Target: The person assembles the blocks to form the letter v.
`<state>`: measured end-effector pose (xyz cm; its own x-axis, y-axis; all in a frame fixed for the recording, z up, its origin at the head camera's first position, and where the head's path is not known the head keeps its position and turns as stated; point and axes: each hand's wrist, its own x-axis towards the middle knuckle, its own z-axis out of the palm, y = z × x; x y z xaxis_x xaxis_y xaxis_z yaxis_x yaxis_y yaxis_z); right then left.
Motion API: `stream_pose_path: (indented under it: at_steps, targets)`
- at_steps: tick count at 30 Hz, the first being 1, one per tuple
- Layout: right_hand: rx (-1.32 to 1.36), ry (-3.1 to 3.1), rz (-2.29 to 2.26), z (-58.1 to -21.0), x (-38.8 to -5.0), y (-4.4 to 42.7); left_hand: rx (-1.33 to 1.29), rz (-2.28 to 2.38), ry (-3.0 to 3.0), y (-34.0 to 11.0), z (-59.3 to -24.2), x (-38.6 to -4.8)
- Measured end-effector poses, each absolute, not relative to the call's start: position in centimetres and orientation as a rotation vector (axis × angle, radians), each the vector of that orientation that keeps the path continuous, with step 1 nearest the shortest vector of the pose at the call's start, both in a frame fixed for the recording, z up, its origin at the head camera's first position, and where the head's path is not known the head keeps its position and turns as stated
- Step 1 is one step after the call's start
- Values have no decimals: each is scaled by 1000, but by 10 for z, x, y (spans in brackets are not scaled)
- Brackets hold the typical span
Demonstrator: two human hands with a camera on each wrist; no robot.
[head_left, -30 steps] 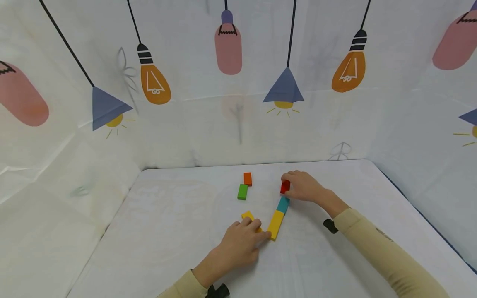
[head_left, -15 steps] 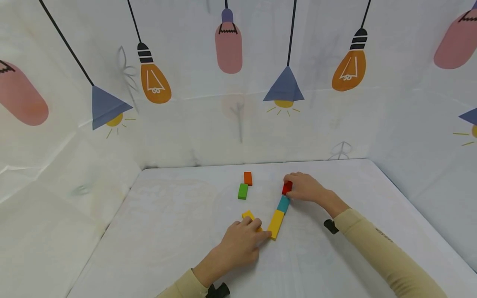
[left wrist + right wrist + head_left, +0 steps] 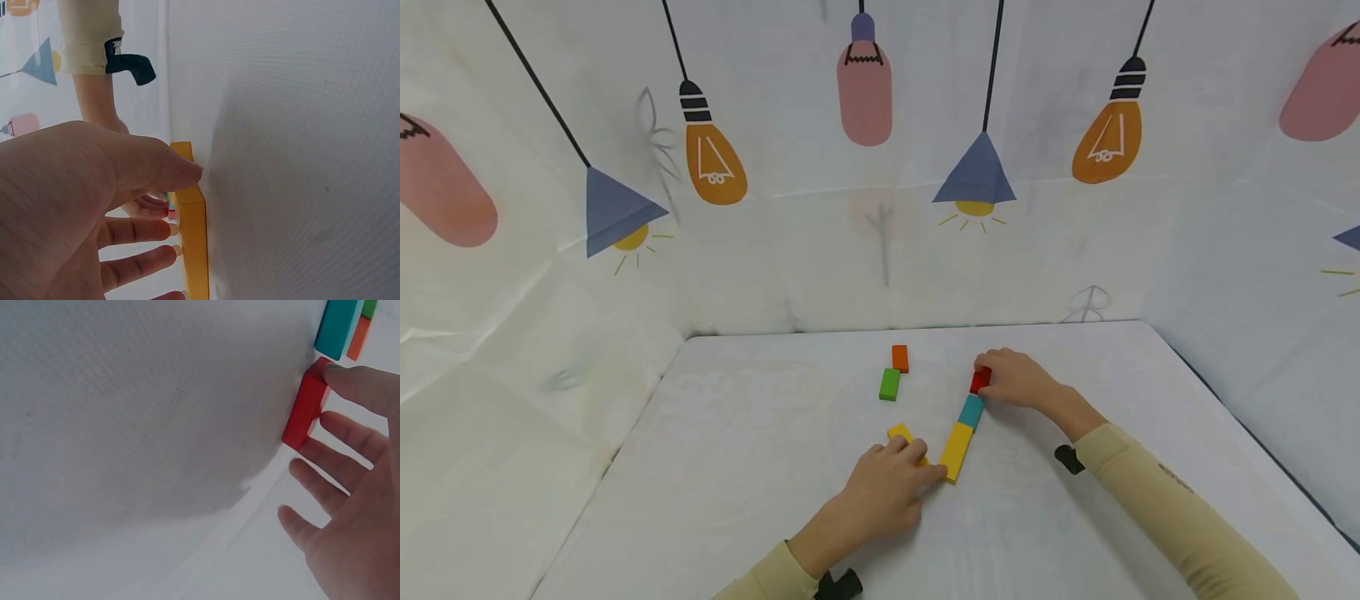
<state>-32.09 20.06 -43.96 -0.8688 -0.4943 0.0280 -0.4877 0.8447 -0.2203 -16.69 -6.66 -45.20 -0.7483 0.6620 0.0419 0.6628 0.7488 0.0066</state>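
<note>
In the head view, my right hand (image 3: 1017,379) pinches a small red block (image 3: 981,381) between thumb and fingers at the far end of a slanting row. Just before it lies a teal block (image 3: 972,409), followed by a yellow block (image 3: 957,452). My left hand (image 3: 883,490) rests at the near end, its thumb against that yellow block. Its fairly straight fingertips touch a second yellow block (image 3: 898,432), partly covered by the hand and angled to form a V with the first. The right wrist view shows a narrow gap between the red block and the teal block (image 3: 338,328).
A green block (image 3: 889,385) and an orange block (image 3: 900,358) lie near the back, corner to corner, left of the row. The white table (image 3: 737,433) ends against a printed cloth wall (image 3: 790,250). Dark camera mounts (image 3: 1070,459) are on both wrists.
The right hand and the red block have shifted slightly to the right and toward me, more in line with the teal block. The left hand stays where it was.
</note>
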Motion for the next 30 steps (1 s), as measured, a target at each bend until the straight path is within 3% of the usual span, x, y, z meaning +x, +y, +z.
stream_pose_path:
  at_steps: [30]
  targets:
    - [-782, 2971, -350, -438, -312, 199, -1092, -29, -2915, -66, -450, -166]
